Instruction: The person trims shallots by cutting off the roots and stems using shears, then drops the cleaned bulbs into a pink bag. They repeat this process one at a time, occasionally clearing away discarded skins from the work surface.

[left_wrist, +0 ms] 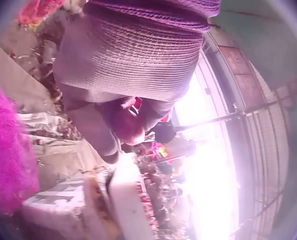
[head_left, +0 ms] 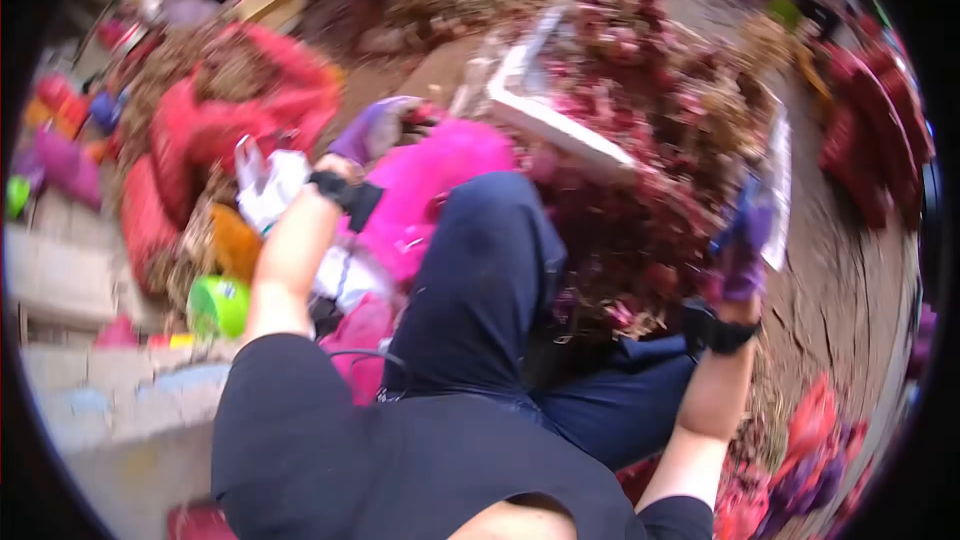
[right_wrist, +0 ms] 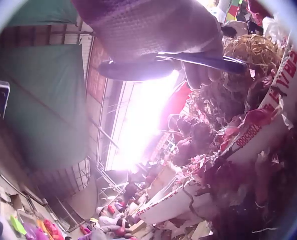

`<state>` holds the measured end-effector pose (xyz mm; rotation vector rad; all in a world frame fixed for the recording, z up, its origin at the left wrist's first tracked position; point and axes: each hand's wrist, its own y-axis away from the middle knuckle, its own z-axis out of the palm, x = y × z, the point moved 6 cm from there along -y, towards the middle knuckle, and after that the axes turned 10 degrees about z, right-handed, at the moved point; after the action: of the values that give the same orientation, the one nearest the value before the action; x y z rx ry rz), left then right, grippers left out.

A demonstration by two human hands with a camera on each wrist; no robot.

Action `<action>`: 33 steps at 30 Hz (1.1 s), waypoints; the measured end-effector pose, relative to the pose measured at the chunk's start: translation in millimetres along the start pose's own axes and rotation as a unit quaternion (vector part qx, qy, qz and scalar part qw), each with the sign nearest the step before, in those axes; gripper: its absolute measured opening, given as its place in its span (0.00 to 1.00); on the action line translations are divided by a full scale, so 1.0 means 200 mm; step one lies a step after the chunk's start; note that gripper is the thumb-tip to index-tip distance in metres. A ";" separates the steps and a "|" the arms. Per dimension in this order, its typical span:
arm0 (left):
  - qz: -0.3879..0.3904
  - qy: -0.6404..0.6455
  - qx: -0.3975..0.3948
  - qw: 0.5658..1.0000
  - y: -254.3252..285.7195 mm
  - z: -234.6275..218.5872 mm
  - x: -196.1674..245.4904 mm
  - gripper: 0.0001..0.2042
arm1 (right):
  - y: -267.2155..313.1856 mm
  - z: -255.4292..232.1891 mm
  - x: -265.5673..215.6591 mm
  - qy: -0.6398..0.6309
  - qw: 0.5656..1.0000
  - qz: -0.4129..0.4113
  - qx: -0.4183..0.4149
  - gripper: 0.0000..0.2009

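The left hand (head_left: pixel 378 130), in a purple and white glove, is above the bright pink mesh bag (head_left: pixel 445 165). In the left wrist view its gloved fingers curl round a reddish onion bulb (left_wrist: pixel 129 131). The right hand (head_left: pixel 742 240), gloved too, is at the right side of a white foam box (head_left: pixel 570 130) heaped with red onions and dry stalks (head_left: pixel 650 70). In the right wrist view the right hand (right_wrist: pixel 153 35) grips scissors or shears (right_wrist: pixel 208 61), with metal showing between its fingers. More onions lie between box and lap, blurred in the head view.
Red mesh sacks (head_left: pixel 180 140) with dry stalks stand at the left, near a white plastic bag (head_left: pixel 270 180) and a green container (head_left: pixel 218 305). Dark red sacks (head_left: pixel 870 130) lie at the far right. The person's bent knee (head_left: pixel 490 230) is between the pink bag and the onions.
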<state>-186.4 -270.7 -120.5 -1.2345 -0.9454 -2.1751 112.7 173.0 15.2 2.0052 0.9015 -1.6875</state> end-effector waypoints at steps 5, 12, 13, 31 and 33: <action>-0.050 0.022 0.086 0.995 0.07 -0.14 -0.45 0.13 | 0.03 0.06 -0.05 0.012 0.997 0.079 -0.009 0.14; -0.144 -0.628 0.040 0.764 -0.09 -0.52 -0.97 0.13 | 0.01 0.07 -0.07 0.070 0.997 0.014 0.021 0.18; -0.125 -0.849 -0.128 0.497 -0.15 -0.60 -1.07 0.15 | 0.03 0.09 -0.08 0.047 0.997 0.058 0.017 0.17; 0.497 -0.556 -0.149 0.649 -0.37 1.63 0.38 0.28 | -0.02 -0.08 -0.11 -0.009 0.997 0.030 0.068 0.20; 0.424 -0.574 -0.201 0.671 -0.59 1.77 0.26 0.29 | -0.02 -0.11 -0.10 0.022 0.998 0.022 0.057 0.20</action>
<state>-96.6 69.7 11.9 -2.6450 -0.0385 -0.6810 124.6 185.0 40.0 2.1290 0.7865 -1.7124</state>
